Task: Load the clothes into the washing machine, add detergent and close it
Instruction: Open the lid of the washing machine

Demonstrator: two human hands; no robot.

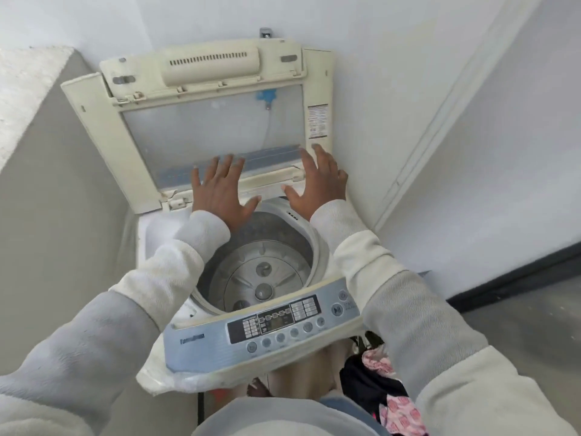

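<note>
The top-loading washing machine [151, 228] stands open, its folded lid [204, 121] rising just beyond both hands and the steel drum [261, 272] under the wrists. Black and pink clothes [377, 388] lie heaped back by the right elbow. Left hand [220, 193] and right hand [317, 180] are spread flat, fingers straight, at the lid's lower panel, gripping nothing.

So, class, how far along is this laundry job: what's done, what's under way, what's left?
Done: the lid is up, exposing the drum, which is empty. In hand: the left hand and right hand, fingers straight, are at the lid. Left: the clothes heaped beside the machine go in, detergent, not in view, is added, then the lid closes.
</note>
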